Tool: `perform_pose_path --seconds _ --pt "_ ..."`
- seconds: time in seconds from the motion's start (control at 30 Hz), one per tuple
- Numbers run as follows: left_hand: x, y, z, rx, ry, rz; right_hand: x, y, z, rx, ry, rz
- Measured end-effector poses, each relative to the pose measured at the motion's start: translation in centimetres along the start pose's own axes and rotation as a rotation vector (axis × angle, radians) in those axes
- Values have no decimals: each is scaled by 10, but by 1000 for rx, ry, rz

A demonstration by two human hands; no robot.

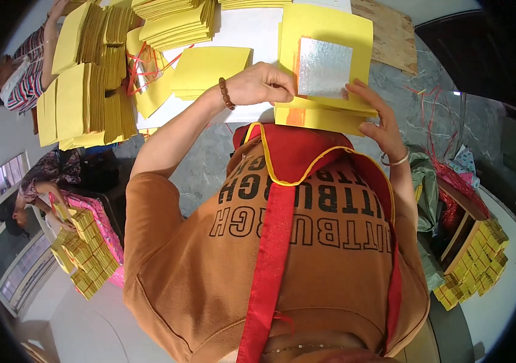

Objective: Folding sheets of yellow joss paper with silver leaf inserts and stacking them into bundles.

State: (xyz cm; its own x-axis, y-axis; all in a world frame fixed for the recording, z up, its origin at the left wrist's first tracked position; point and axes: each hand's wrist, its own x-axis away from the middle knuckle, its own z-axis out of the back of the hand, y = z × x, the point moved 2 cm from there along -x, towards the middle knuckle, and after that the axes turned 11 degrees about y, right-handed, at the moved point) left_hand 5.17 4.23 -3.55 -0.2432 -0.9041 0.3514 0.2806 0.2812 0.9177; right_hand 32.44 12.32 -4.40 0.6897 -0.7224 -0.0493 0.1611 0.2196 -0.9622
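Observation:
In front of me lies a stack of yellow paper sheets (330, 24), with a square of silver foil (326, 68) on the top sheet. An orange patch (297, 116) shows along the foil's left edge and on the sheet below. My left hand (264, 83), a brown beaded bracelet at its wrist, is closed with its fingertips at that edge; whatever they pinch is hidden. Stretched out and apart, the fingers of my right hand (382, 118) rest by the foil's lower right corner, with the thumb at the stack's near right edge.
Left of the stack, yellow sheets (212, 66) lie on the white tabletop (246, 112). Thick yellow bundles (79, 91) and red ties (143, 63) are farther left. Two people sit or stand at the left. A box with yellow bundles (476, 260) stands at right.

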Motion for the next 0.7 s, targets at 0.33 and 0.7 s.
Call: perform_pose_path --seconds 0.33,0.7 --pt "12 4 -5 -138 77 -415 -2 30 -2 165 134 130" --pt "40 -8 -18 -596 330 -633 18 -22 -1 256 35 174"
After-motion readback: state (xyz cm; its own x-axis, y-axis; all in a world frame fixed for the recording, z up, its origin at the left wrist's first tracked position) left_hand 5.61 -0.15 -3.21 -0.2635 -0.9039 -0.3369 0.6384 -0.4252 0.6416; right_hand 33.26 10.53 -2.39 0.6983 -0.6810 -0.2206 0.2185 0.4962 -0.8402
